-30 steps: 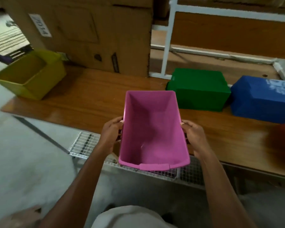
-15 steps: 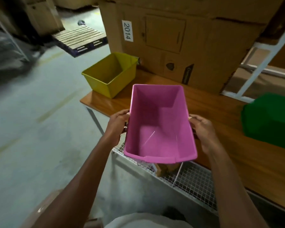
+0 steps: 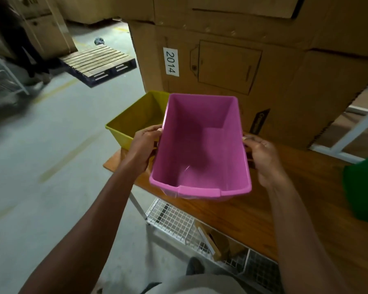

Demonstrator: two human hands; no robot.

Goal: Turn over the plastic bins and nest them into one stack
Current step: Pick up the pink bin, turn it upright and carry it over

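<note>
— How many bins?
— Three: one pink bin, one yellow bin, one green bin.
— Hands?
— Two: left hand, right hand.
— Pallets?
— One pallet.

place: warehouse | signs: stacked cardboard cartons (one labelled 2014), wooden pallet, concrete floor

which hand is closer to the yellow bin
Left. The left hand grips the pink bin's left rim right beside the yellow bin; the right hand is across on the far rim.
</note>
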